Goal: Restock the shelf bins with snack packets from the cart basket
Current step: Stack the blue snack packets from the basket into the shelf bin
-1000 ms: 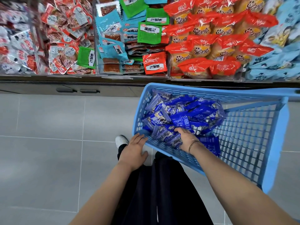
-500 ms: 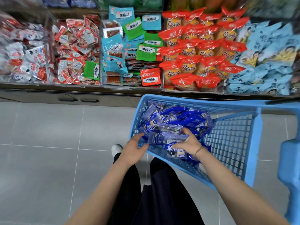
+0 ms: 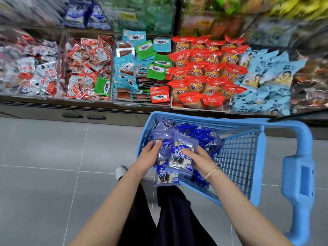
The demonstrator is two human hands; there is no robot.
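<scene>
Blue plastic basket (image 3: pixel 237 157) at 3 o'clock holds a heap of dark blue snack packets (image 3: pixel 204 137). The shelf bins (image 3: pixel 140 103) at 12 o'clock are full of red, green and pale blue packs (image 3: pixel 198 71). Both hands grip a bunch of shiny blue packets (image 3: pixel 179 157) above the basket's near edge, left hand (image 3: pixel 149 157) at 9 o'clock, right hand (image 3: pixel 200 160) at 3.

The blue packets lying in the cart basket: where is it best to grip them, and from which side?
Come from above: the basket is open on top, mesh walls close its sides. The heap of packets lies loose in its far left corner, so probably pinch the top ones by their flat edges. The left hand and right hand hold a bundle.
</scene>
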